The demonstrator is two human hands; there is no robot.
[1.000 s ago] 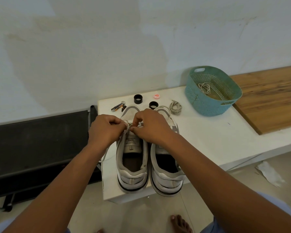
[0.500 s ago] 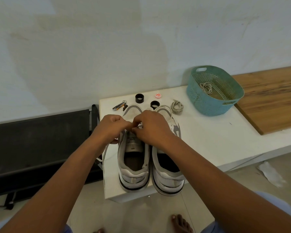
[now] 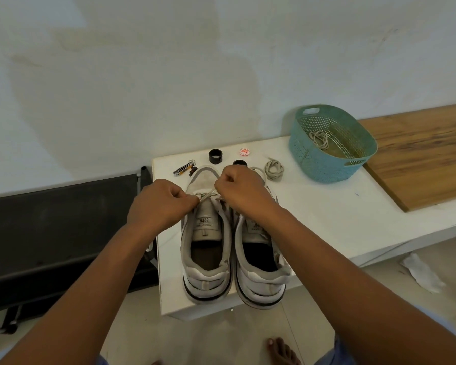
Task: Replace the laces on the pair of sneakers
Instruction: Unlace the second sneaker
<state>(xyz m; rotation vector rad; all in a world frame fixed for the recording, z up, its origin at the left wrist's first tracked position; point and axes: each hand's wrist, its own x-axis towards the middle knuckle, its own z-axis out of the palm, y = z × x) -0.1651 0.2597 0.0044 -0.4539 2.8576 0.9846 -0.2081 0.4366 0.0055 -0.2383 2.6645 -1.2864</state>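
Sneakers sit side by side on a white table (image 3: pixel 327 219), heels toward the viewer at its near edge. The left sneaker (image 3: pixel 207 241) has a tongue label that reads, upside down, what looks like "THOUGHT" with larger characters beyond it; the right sneaker (image 3: pixel 261 262) carries a similar label, mostly covered by the forearm. Over the left sneaker's lower eyelets the left hand (image 3: pixel 159 208) and right hand (image 3: pixel 244 192) are close together, each with curled fingers pinching one end of a pale lace (image 3: pixel 207 196) that crosses between them. Beyond the toes lie a nail clipper (image 3: pixel 184 169), two black rings (image 3: pixel 215 156), a small round orange-and-white cap (image 3: pixel 244 152) whose print is too small to read, and a coiled lace (image 3: pixel 274 169). A teal perforated basket (image 3: pixel 324 164) to the right holds another bundled lace (image 3: pixel 319 138) and stands beside a wooden board (image 3: pixel 419 154).
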